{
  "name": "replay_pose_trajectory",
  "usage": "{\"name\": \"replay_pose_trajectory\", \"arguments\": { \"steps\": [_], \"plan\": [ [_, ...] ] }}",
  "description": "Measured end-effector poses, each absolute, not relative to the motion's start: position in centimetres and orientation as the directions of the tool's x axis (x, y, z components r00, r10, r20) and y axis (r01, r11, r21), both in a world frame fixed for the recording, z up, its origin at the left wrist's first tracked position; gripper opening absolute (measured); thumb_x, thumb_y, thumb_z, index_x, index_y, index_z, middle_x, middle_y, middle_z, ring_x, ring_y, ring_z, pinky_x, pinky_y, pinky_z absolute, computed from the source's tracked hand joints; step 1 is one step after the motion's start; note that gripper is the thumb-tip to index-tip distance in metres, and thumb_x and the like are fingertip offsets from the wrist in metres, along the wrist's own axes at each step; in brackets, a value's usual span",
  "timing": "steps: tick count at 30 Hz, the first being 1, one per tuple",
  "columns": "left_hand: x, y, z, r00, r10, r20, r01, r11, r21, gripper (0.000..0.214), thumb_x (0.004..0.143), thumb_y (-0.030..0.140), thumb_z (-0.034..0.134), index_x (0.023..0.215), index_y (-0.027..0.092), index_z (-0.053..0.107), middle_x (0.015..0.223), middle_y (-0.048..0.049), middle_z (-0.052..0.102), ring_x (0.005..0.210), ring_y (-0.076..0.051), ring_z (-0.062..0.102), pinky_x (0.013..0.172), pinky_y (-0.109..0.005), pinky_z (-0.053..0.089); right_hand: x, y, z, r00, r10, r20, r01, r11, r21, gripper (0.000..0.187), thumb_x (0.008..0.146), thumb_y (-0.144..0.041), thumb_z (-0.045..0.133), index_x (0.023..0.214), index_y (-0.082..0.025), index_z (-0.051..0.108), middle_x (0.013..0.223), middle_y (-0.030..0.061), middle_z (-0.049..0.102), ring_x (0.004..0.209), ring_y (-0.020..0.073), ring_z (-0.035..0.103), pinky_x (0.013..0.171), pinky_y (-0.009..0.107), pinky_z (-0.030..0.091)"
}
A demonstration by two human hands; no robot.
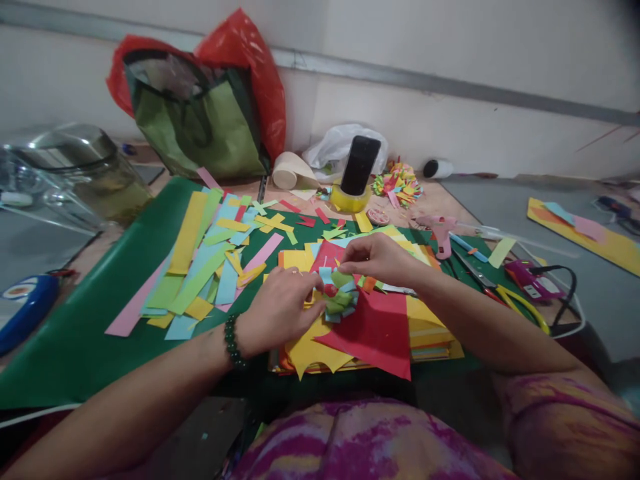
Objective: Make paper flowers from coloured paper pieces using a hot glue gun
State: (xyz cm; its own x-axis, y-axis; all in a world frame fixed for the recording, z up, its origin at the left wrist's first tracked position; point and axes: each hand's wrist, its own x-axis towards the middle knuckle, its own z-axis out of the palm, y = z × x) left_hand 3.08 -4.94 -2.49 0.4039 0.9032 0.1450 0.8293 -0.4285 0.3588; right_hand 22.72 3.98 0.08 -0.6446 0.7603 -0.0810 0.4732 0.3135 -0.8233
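Note:
A small paper flower (343, 298), with curled green and light-blue petals around a red centre, is between my two hands. My left hand (283, 307) grips its left side, thumb and fingers closed near the red centre. From above, my right hand (383, 259) pinches a petal at the flower's upper edge. Beneath lies a red paper sheet (383, 333) on a stack of yellow and other coloured paper (435, 333). Cut paper strips (203, 280) in green, blue, yellow and pink are heaped left of my left hand.
A green mat (75, 320) covers the worktop. To the right are a pink glue gun (443, 233) and scissors (515, 300). Behind stand a phone (360, 165) on a yellow tape roll (350, 199), a paper-fringe pile (400, 185), a green bag (200, 127) and a glass jug (100, 173).

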Motion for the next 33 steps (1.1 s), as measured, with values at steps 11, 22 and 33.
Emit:
{"name": "replay_pose_trajectory", "arguments": {
  "steps": [11,22,33],
  "plan": [
    [1.7,-3.3,-1.8,0.357,0.924,0.139,0.387,-0.282,0.878,0.021,0.081,0.033,0.062,0.070,0.016,0.066,0.069,-0.0016,0.068,0.067,-0.013,0.058,0.064,-0.025,0.045,22.5,2.6,1.8,-0.626,0.763,0.163,0.300,0.428,-0.853,0.021,0.074,-0.036,0.069,0.069,-0.016,0.064,0.061,0.0001,0.062,0.054,0.0092,0.051,0.048,0.021,0.039],
    [-4.9,-1.4,2.5,-0.350,0.780,0.519,0.278,-0.442,0.853,0.040,0.089,0.044,0.048,0.061,0.021,0.033,0.058,0.0041,0.033,0.061,-0.011,0.042,0.061,-0.034,0.035,28.2,7.5,1.0,-0.269,0.945,0.188,0.442,0.295,-0.847,0.036,0.060,-0.048,0.081,0.071,-0.018,0.064,0.062,0.0010,0.062,0.054,0.0110,0.051,0.047,0.024,0.038],
    [-2.4,-1.8,-0.4,0.429,0.848,0.311,0.776,-0.522,0.355,0.037,0.089,0.043,0.051,0.064,0.019,0.065,0.080,-0.0054,0.067,0.080,-0.020,0.056,0.077,-0.037,0.042,24.2,3.8,-1.6,-0.552,0.834,-0.015,0.433,0.271,-0.860,0.024,0.070,-0.040,0.068,0.068,-0.016,0.065,0.061,0.0012,0.063,0.055,0.0115,0.054,0.050,0.023,0.041]
  ]
}}
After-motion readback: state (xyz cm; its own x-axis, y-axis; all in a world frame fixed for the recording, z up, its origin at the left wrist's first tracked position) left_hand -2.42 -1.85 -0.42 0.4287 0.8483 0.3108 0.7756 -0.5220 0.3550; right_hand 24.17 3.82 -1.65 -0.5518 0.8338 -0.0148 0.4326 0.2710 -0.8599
